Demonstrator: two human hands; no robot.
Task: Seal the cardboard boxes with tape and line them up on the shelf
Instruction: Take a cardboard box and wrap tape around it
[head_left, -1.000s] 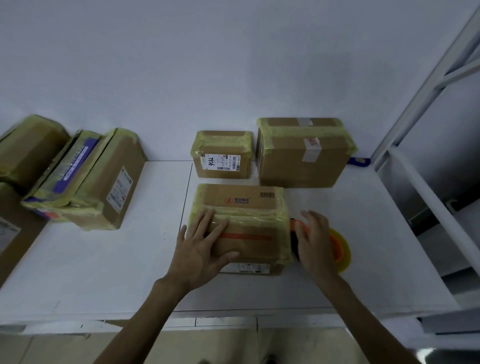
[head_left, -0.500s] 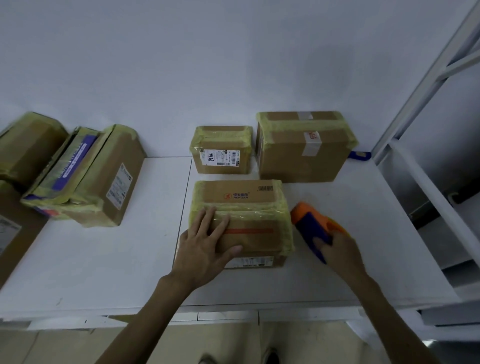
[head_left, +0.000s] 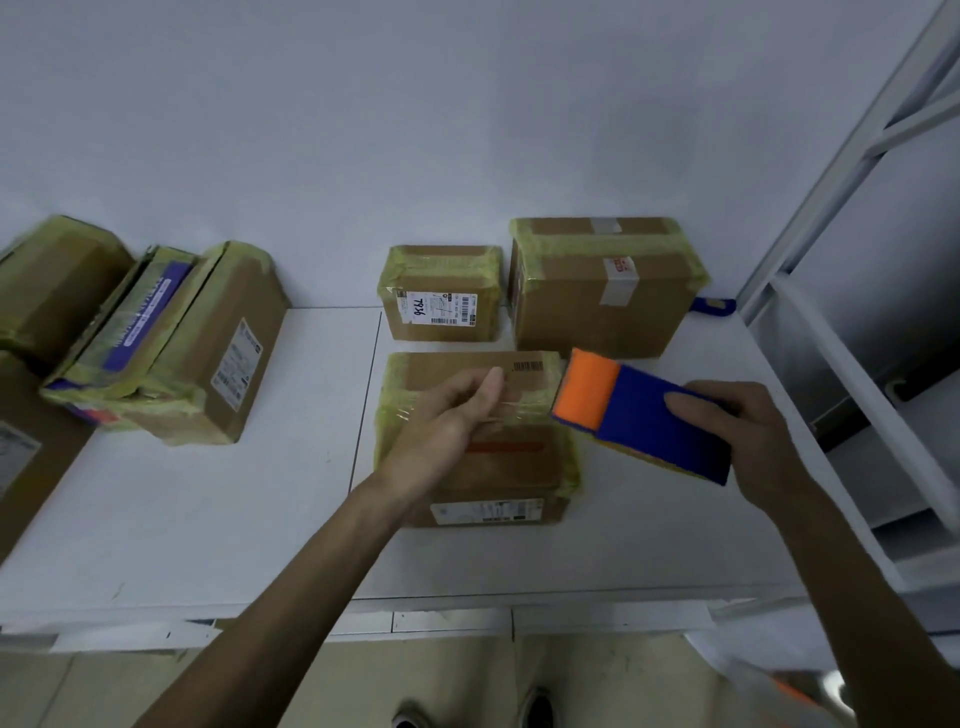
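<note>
A cardboard box (head_left: 498, 467) wrapped in yellowish tape lies on the white shelf (head_left: 208, 519) in front of me. My left hand (head_left: 441, 421) is raised just above the box top, with fingers curled and thumb against them. It pinches what looks like a thin clear tape end next to the dispenser's orange end. My right hand (head_left: 748, 436) grips a blue and orange tape dispenser (head_left: 639, 415), held in the air over the box's right edge with the orange end towards my left hand.
Two taped boxes stand at the back by the wall: a small one (head_left: 441, 296) and a larger one (head_left: 602, 286). Several taped boxes (head_left: 156, 343) lean at the left. A white rack frame (head_left: 852, 364) rises at the right, with a blue object (head_left: 714, 305) by it.
My right hand has lifted the tape dispenser off the shelf and up to the box's right side. My left hand has risen off the box top and curled its fingers.
</note>
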